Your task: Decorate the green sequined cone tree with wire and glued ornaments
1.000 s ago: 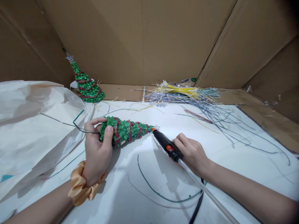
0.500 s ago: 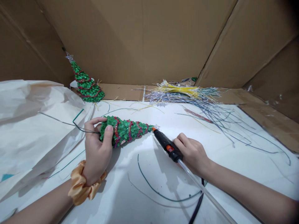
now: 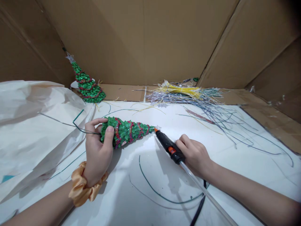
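My left hand (image 3: 100, 150) grips the wide base of a small green Christmas tree (image 3: 129, 133) with red glittery garlands. The tree is on its side, its tip pointing right, and green wires (image 3: 80, 125) trail from its base. At the tip is a clear star (image 3: 158, 128), partly hidden. In my right hand (image 3: 194, 153) is a black hot glue gun (image 3: 169, 146) with an orange nozzle, which is at the tree's tip just by the star. A long clear glue stick (image 3: 207, 191) sticks out of the gun's back.
A second decorated tree (image 3: 88, 83) stands at the back left. Bundled yellow and white wires (image 3: 185, 91) and loose dark wires lie at the back right. White crumpled sheeting (image 3: 35, 125) covers the left. Cardboard walls (image 3: 145, 40) enclose the white table (image 3: 127, 201); a curved green wire (image 3: 155, 193) lies in front.
The glue gun and my right hand have shifted very slightly to the right. My left hand and the tree have stayed in place.
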{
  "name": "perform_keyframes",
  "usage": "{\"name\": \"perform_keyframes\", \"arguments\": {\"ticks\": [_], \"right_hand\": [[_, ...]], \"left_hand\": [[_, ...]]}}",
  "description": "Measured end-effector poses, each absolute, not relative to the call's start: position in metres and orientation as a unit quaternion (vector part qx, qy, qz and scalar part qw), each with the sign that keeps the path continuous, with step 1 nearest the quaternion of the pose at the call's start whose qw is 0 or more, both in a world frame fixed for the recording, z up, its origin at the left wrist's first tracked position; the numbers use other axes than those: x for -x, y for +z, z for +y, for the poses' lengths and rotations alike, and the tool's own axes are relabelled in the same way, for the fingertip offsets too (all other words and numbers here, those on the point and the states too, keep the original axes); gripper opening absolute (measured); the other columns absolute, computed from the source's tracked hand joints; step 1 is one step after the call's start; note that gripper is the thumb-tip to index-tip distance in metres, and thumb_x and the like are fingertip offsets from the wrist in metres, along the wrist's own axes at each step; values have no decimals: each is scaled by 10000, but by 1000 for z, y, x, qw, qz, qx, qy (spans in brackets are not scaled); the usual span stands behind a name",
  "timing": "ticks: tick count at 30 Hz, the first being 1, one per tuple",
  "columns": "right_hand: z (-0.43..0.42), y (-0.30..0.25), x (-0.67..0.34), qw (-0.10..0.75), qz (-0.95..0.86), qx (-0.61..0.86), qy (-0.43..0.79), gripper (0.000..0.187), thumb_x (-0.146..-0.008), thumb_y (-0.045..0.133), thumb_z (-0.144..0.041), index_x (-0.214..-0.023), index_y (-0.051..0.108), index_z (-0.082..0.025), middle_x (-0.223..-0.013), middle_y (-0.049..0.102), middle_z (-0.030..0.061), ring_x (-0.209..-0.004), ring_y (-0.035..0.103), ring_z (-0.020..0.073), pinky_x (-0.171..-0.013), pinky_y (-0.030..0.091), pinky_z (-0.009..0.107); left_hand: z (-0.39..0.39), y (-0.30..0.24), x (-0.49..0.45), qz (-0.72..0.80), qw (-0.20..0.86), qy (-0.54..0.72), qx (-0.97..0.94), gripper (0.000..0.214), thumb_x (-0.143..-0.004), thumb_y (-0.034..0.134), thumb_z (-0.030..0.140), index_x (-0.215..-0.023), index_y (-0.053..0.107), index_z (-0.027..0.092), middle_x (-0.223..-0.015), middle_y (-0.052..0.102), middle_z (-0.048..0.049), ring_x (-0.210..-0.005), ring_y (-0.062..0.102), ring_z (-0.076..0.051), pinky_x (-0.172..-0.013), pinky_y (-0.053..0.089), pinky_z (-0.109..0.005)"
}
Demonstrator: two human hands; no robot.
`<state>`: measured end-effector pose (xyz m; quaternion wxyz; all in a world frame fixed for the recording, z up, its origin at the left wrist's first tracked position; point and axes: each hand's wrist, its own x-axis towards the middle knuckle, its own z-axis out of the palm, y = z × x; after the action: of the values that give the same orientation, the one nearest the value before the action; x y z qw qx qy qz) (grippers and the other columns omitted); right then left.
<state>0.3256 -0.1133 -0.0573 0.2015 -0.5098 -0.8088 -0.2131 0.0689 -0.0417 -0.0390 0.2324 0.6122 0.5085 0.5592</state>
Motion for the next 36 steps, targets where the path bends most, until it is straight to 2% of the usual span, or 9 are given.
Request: {"name": "perform_keyframes", "arguments": {"ticks": [12,21,36], "right_hand": [[-114,-58,-327,204,-813,507,-202,193,-794,355,-154,-689,516,-172,-662,469,26,-474,334,127,-482,259,258],[-115,-58,-327,199,-816,509,-189,180,-817,375,-193,-691,503,-175,-665,462,22,-467,334,119,-475,250,258],[-115,-58,-326,203,-814,512,-186,175,-812,378,-186,-685,497,-171,-662,453,18,-461,315,110,-471,234,257]], "left_hand": [[-41,-38,-70,502,232,564,-613,227,-806,554,325,-1014,486,264,-721,488,3,-629,492,-162,-551,407,-274],[-43,-37,-70,502,257,561,-606,223,-823,543,333,-1032,478,291,-750,500,-8,-658,500,-186,-582,413,-314],[-41,-37,-70,494,229,569,-616,234,-802,561,258,-1018,483,211,-706,504,19,-598,487,-110,-536,412,-201]]}}
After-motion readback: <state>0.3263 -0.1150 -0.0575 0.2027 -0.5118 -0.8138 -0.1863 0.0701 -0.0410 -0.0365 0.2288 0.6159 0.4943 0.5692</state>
